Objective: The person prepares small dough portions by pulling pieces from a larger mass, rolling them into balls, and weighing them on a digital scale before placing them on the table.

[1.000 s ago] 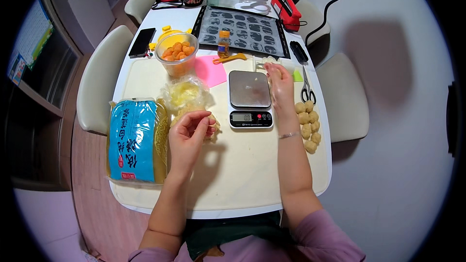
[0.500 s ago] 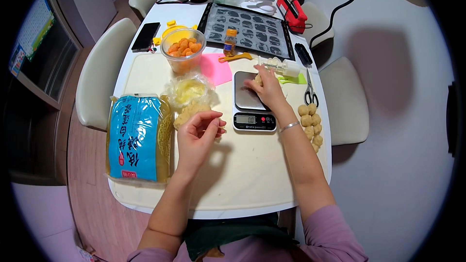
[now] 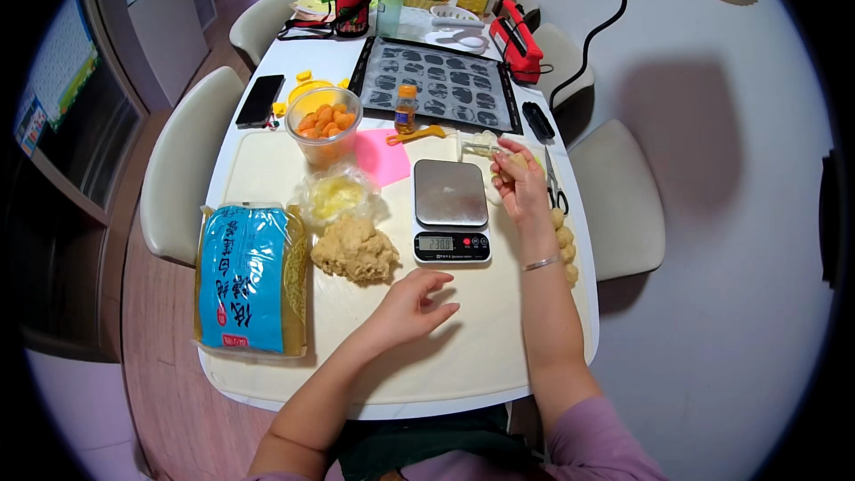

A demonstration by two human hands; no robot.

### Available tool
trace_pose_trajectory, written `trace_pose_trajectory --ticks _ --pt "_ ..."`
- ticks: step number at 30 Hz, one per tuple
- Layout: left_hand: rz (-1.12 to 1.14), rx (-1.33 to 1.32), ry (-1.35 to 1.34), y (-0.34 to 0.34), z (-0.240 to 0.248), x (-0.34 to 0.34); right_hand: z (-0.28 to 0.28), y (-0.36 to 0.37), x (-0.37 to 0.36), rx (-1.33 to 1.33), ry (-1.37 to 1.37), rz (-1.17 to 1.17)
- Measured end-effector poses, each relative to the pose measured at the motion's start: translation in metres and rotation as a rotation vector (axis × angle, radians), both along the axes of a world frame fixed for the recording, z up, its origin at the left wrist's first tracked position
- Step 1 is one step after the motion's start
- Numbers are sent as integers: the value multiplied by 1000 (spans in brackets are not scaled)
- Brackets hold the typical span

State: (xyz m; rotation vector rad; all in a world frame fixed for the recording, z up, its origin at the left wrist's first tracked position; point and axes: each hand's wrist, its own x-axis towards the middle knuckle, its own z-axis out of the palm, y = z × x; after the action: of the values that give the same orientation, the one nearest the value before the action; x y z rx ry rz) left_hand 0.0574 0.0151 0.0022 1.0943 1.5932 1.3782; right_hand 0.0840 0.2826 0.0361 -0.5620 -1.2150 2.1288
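My right hand (image 3: pixel 523 185) is raised just right of the kitchen scale (image 3: pixel 451 192), its fingers closed round a small piece of dough (image 3: pixel 517 161). Nothing lies on the scale's steel plate. My left hand (image 3: pixel 415 305) hovers below the scale's display, fingers apart and holding nothing. A large crumbly lump of dough (image 3: pixel 356 252) sits left of the scale. Several rolled dough balls (image 3: pixel 565 243) line the mat's right side, partly hidden by my right forearm. Behind the lump is a pale yellow mass in clear plastic wrap (image 3: pixel 337 197).
A big bag of filling with a blue label (image 3: pixel 245 281) lies at left. Beyond are a clear tub of orange balls (image 3: pixel 324 125), a pink sheet (image 3: pixel 383 158), a small bottle (image 3: pixel 405 110), a lined baking tray (image 3: pixel 436 80), scissors (image 3: pixel 554 180) and a black phone (image 3: pixel 260 100).
My right hand has lifted off the scale and moved right with the dough piece. My left hand has moved away from the dough lump toward the front of the scale.
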Motion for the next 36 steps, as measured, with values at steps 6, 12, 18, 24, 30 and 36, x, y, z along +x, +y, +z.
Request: trace_pose_trajectory --ticks 6,12,18,24,30,36 --pt "-19 83 117 8 -13 7 -7 -24 4 -130 16 108" --pt "-28 131 215 6 -11 2 -9 -63 4 -285 -46 166" --pt "160 101 -199 9 4 -1 -17 -94 23 -258 98 194" --pt "448 260 -194 2 -7 -18 14 -123 23 -357 -17 206" --pt "595 318 -63 -8 13 -28 -53 -98 35 -575 390 649" --pt "695 357 -44 -15 21 -33 -17 -138 29 -432 -79 431"
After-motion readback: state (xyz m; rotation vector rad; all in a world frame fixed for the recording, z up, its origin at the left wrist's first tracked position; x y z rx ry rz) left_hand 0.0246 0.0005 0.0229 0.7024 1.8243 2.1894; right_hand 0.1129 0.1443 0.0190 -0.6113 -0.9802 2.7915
